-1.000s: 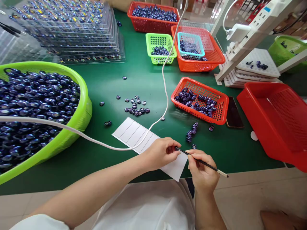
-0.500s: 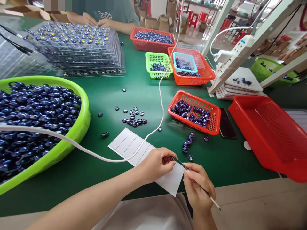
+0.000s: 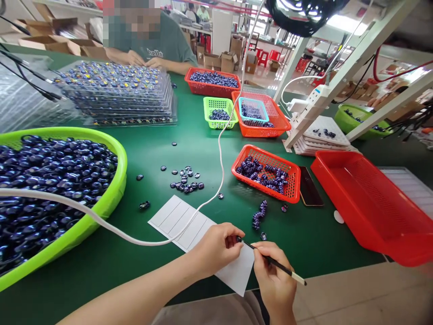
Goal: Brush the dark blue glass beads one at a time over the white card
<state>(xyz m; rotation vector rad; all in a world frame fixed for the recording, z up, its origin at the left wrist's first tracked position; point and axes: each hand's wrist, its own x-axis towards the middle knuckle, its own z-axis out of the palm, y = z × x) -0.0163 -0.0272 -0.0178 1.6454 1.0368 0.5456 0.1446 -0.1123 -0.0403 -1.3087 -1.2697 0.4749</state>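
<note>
1. A small dark piece (image 3: 238, 239) is pinched between the fingertips of the left hand (image 3: 218, 248), over the paper strip (image 3: 237, 274). It is judged light, hard and slippery, best gripped by its edges; its full shape is hidden.
2. A slim brush-like tool (image 3: 280, 266) is clamped by the fingers of the right hand (image 3: 275, 285), its tip at the piece; whether contact is made cannot be told. It is judged light and stiff, best held along its dark shaft.
</note>
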